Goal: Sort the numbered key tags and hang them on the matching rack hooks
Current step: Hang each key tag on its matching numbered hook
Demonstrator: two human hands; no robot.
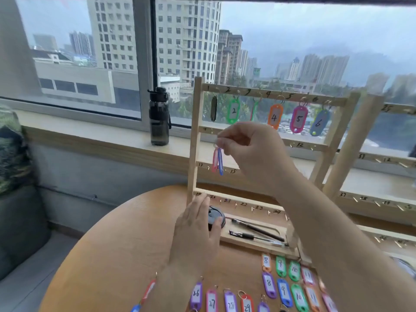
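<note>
The pale wood rack (195, 136) bears a green tag (233, 111), orange tag (275, 117), pink tag (299, 119) and blue tag (319, 122).

Dull window daylight; soft, warped edges

A wide grey-framed window (90, 52) looks out on tall apartment blocks (186, 37) under a dull, hazy sky. Below it a pale sill (101, 140) carries a dark water bottle (159, 117), above a grey wall (101, 176). A round wooden counter (123, 244) stands beside a grey sofa (20, 233).
</note>
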